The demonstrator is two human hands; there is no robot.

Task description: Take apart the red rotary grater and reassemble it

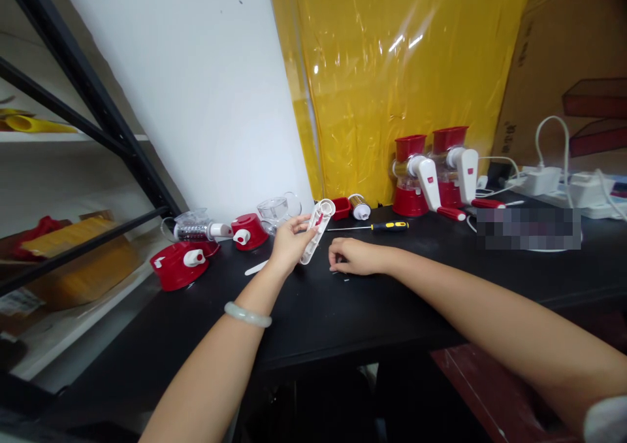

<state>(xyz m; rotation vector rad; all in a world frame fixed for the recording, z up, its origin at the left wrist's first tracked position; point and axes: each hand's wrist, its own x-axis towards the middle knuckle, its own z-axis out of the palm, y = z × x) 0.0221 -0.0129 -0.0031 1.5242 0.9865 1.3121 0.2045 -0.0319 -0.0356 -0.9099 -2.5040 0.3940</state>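
My left hand point(292, 239) grips a white plastic crank handle point(316, 232) between thumb and fingers, tilted up above the black table. Its hollow side faces me, and a red piece shows inside. My right hand point(360, 257) rests on the table just right of the handle, its fingers curled in and pressed together; what they hold, if anything, is hidden. Small pale bits point(346, 279) lie just below those fingers. Behind my hands lies a screwdriver point(389, 226) with a yellow and black grip. A flat white strip point(255, 268) lies left of my left hand.
Two assembled red and white rotary graters point(410, 195) stand at the back right. Red bases point(180, 266), a clear housing point(274, 211), a red tray point(341, 208) and a grater drum point(360, 206) line the back. White chargers and cables point(543, 180) sit far right; a black-framed shelf point(117, 136) stands left.
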